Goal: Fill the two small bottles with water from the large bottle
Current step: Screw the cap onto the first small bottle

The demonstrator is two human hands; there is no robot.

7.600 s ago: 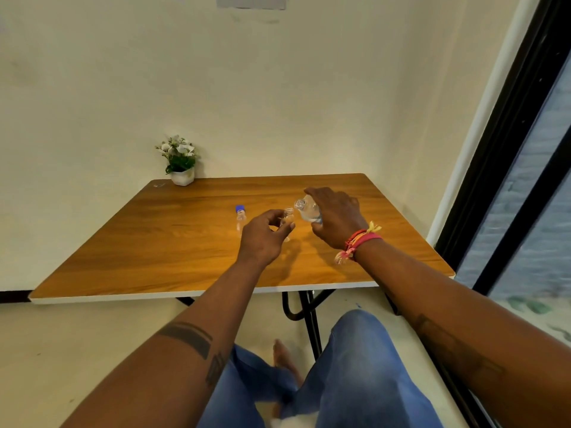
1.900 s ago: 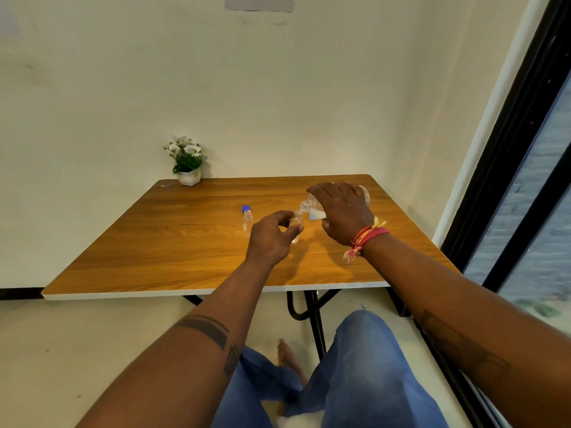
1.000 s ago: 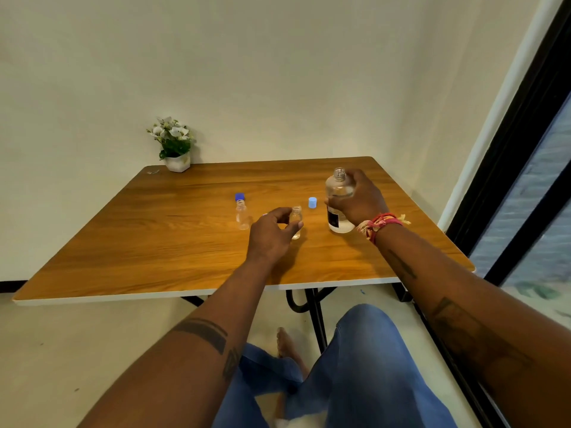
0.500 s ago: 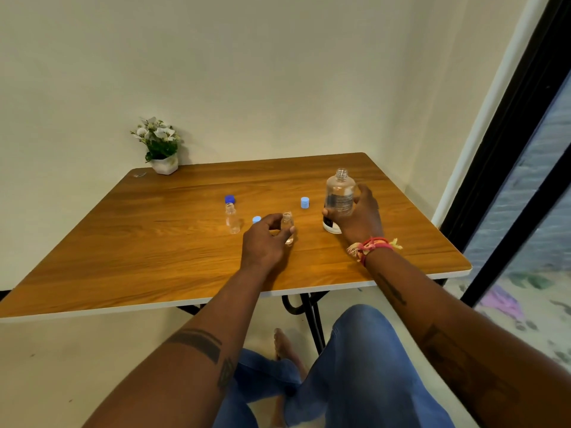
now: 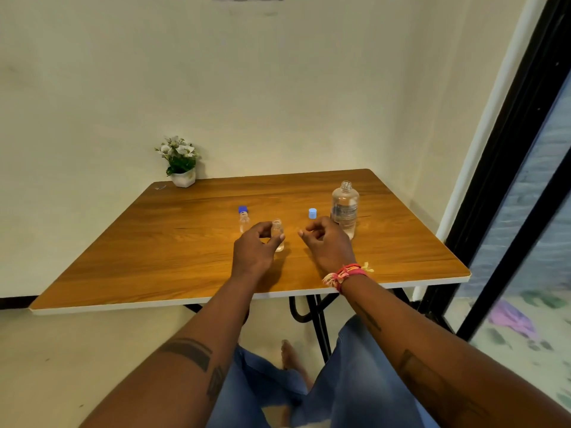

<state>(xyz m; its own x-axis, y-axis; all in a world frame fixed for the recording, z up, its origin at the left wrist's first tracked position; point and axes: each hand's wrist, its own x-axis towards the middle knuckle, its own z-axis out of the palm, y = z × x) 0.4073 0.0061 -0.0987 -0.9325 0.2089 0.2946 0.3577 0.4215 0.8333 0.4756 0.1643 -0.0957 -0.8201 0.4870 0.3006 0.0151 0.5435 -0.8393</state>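
Note:
The large clear bottle (image 5: 344, 208) stands upright and uncapped on the right of the wooden table (image 5: 154, 242), with water low in it. Its light blue cap (image 5: 312, 213) lies just to its left. My left hand (image 5: 255, 251) grips one small open bottle (image 5: 277, 234), which stands on the table and holds water. The other small bottle (image 5: 244, 222) stands just left of it, with a dark blue cap (image 5: 243, 209) right behind or on top of it. My right hand (image 5: 327, 245) hovers between the held small bottle and the large bottle, fingers loosely curled, holding nothing.
A small potted plant (image 5: 180, 163) sits at the table's far left corner by the wall. A dark door frame (image 5: 500, 180) runs along the right side. My knees in blue jeans (image 5: 340, 381) are below the table's near edge.
My right hand set the large bottle upright on the table, let go of it and moved left towards the small bottle. My left hand has kept its grip on the small bottle.

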